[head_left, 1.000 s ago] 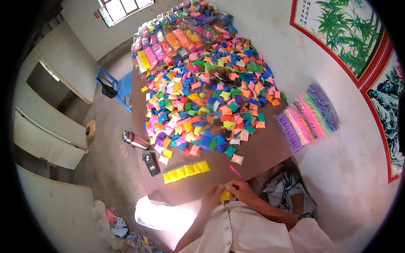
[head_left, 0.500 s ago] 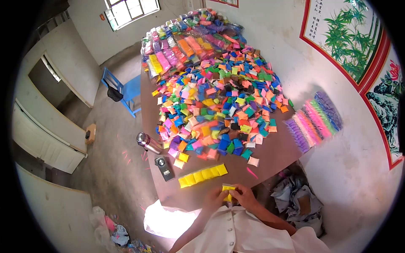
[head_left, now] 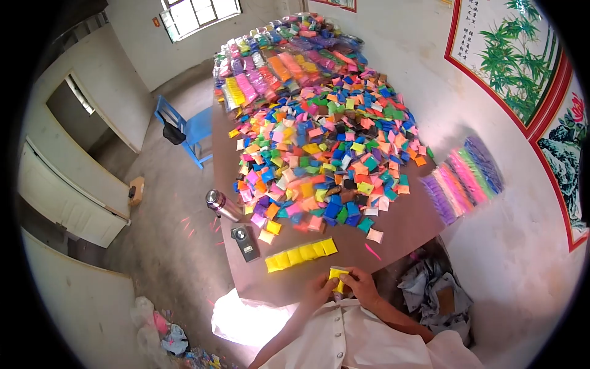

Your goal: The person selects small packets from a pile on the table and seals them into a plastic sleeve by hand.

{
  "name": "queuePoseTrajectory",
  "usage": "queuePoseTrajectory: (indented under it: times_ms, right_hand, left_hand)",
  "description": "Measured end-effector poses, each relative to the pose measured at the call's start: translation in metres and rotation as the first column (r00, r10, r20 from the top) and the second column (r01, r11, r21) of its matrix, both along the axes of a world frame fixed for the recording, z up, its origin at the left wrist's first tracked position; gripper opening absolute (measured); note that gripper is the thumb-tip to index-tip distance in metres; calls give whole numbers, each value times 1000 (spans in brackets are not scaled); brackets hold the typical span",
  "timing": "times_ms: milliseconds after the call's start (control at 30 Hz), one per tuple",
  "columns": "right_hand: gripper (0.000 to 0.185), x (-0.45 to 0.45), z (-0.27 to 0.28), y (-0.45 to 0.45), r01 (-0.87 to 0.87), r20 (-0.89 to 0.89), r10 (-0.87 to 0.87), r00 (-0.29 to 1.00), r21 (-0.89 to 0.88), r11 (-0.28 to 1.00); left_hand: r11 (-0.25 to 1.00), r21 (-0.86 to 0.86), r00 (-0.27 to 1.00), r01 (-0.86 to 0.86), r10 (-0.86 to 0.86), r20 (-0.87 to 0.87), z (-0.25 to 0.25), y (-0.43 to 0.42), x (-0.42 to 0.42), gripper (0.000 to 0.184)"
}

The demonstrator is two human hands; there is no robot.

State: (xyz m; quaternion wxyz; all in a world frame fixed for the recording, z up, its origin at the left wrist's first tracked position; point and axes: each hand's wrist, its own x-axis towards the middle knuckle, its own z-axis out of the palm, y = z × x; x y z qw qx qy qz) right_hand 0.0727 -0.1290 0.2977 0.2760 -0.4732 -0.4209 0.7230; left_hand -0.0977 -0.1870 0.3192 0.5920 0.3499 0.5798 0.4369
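A small yellow packet point(head_left: 337, 275) with a clear edge is between my two hands at the near edge of the table. The fingers of my left hand point(head_left: 319, 290) are closed on its left side. My right hand point(head_left: 361, 285) pinches it from the right. Just beyond my hands, a strip of joined yellow packets point(head_left: 301, 254) lies flat on the brown table point(head_left: 264, 286). Farther back spreads a large heap of small packets point(head_left: 319, 154) in many colours.
A metal flask point(head_left: 224, 205) and a black device point(head_left: 245, 244) stand near the left table edge. Long filled bags point(head_left: 270, 71) are stacked at the back. Bundled colourful strips point(head_left: 464, 178) lie at right. A blue chair point(head_left: 198, 126) and a white bag point(head_left: 246, 323) are left; grey bags point(head_left: 433, 289) sit lower right.
The whole view has shifted slightly, so the scene appears a little farther right. Both hands still hold the yellow packet, with a small shift of the fingers.
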Motion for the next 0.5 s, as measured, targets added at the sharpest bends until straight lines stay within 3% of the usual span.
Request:
queuePoseTrajectory:
  times_ms: [67, 167, 233, 333, 500]
  right_hand:
    - [20, 2, 3, 6, 62, -120, -84, 989, -176, 982]
    - [21, 18, -2, 14, 33, -116, -53, 992, -165, 986]
    - [22, 31, -3, 18, 43, -102, -60, 993, -160, 986]
    - [23, 49, 5, 29, 53, -61, -58, 996, -89, 995]
    - [26, 85, 6, 50, -14, 6, 14, 1000, 12, 1000]
  left_hand:
    - [999, 26, 1000, -19, 19, -10, 4, 5, 4, 31]
    - [993, -113, 998, 39, -44, -50, 13, 10, 19, 32]
    - [981, -166, 984, -106, 127, 123, 15, 14, 40, 33]
    - [978, -210, 1000, -2, 1, -3, 19, 24, 59, 32]
    - [986, -142, 994, -93, 99, 37, -7, 36, 98, 29]
